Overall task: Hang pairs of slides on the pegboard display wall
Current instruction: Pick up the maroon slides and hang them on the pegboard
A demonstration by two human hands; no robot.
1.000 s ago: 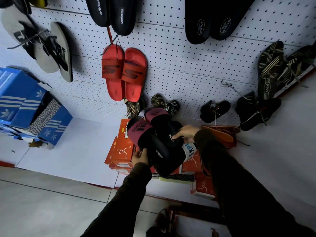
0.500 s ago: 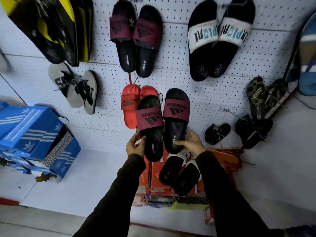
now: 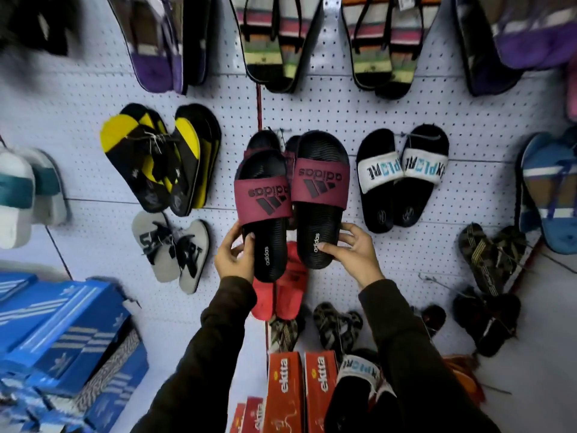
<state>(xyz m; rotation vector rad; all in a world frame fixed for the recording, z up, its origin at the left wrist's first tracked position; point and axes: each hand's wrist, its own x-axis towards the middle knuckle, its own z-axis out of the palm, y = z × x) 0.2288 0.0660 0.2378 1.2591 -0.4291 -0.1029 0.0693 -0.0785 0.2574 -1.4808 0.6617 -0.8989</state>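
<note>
While both hands hold the maroon-strapped slides (image 3: 290,201) up against the pegboard (image 3: 390,117), left hand (image 3: 234,257) and right hand (image 3: 352,248) each close a grip on one heel; light, flexible foam, probably easy to steer.

The white pegboard wall (image 3: 406,114) in front of me carries the hanging pairs. I take the white-strapped black slides (image 3: 402,179) as my mark. Left of them, beyond the maroon-strapped pair, hang yellow-and-black flip-flops (image 3: 156,157), with grey ones (image 3: 175,251) below those. Above the mark hang striped sandals (image 3: 384,42); down to its left, red slides (image 3: 281,289); to its right, blue ones (image 3: 549,189).
</note>
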